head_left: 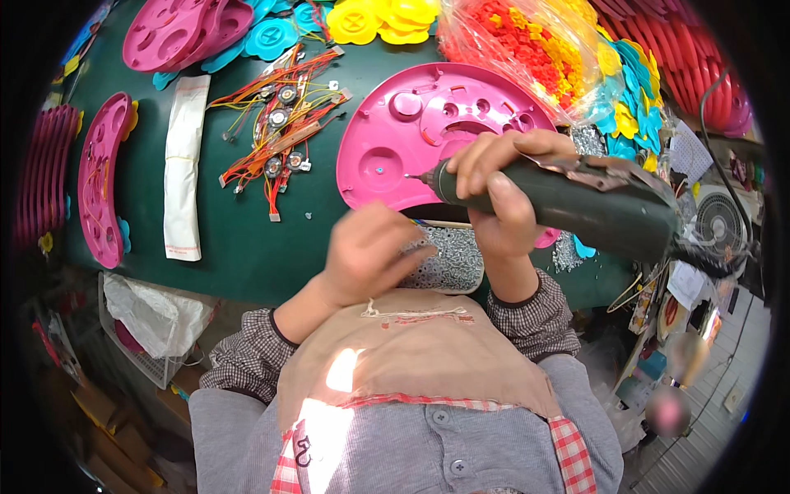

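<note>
My right hand point(506, 185) is wrapped round a dark electric screwdriver point(576, 206). Its bit points left over a pink plastic shell point(362, 152), which lies on the table with its hollow side up. A small screw point(379, 170) shows in the shell's round left recess. Close to my body, my left hand point(370, 251) reaches over a container of small silver screws point(453, 259). Its fingers are bent and smeared by motion, so whether they hold a screw does not show.
Wired speakers point(280, 119) lie in a tangle left of the shell, beside a white paper strip point(183, 165). A curved pink part point(104, 181) stands farther left. At the back are a clear bag of red and yellow pieces point(527, 49) and yellow flower-shaped parts point(354, 20).
</note>
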`<state>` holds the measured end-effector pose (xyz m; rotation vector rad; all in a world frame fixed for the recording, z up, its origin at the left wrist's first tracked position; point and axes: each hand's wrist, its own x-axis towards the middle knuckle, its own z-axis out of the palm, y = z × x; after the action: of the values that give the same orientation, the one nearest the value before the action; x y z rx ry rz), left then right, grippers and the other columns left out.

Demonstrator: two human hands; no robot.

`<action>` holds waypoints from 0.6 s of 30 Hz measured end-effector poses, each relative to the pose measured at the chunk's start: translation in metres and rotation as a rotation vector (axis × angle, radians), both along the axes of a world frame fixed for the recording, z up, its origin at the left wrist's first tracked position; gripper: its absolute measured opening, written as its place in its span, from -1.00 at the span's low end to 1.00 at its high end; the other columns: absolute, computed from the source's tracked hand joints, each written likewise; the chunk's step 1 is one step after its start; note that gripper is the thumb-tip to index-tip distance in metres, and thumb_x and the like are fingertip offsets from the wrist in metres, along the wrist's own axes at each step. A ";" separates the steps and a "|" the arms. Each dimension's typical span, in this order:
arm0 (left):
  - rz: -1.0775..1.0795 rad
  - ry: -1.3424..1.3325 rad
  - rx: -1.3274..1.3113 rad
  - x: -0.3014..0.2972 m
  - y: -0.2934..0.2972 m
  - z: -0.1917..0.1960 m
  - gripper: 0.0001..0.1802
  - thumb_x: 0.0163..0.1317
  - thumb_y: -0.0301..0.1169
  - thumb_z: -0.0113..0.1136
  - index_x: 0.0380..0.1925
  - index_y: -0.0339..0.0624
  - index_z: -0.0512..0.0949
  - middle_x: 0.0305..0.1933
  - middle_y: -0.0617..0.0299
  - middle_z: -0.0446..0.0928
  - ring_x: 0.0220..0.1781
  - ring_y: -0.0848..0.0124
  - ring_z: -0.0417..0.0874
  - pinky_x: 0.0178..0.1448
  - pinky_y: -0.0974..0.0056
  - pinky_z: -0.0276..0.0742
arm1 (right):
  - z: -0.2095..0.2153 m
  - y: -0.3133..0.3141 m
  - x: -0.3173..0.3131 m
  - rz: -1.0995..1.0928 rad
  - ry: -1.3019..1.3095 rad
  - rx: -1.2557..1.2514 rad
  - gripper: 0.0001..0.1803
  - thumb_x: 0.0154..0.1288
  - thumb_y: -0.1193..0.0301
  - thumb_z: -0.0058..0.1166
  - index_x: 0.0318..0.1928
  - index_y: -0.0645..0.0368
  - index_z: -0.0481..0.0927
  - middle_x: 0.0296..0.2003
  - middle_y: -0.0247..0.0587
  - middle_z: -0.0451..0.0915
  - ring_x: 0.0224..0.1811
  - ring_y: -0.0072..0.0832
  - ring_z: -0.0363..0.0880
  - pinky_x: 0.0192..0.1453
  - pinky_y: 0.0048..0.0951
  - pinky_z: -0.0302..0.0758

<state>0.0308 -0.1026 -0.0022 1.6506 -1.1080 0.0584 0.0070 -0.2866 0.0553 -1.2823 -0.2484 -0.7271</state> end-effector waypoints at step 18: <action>-0.190 -0.142 0.185 -0.041 -0.039 -0.026 -0.74 0.00 -0.32 0.32 -0.28 -0.15 0.70 -0.14 0.19 0.62 0.08 0.15 0.60 0.16 0.06 0.51 | -0.031 0.020 0.032 0.014 0.132 -0.004 -0.57 0.28 0.67 0.03 0.15 0.16 0.34 -0.47 -0.09 0.52 -0.49 -0.37 0.50 -0.23 -0.17 0.63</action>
<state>-0.0100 -0.1420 -0.0286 1.7167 -1.4092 -0.0522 0.0386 -0.2662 0.0239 -1.3250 -0.1520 -0.6273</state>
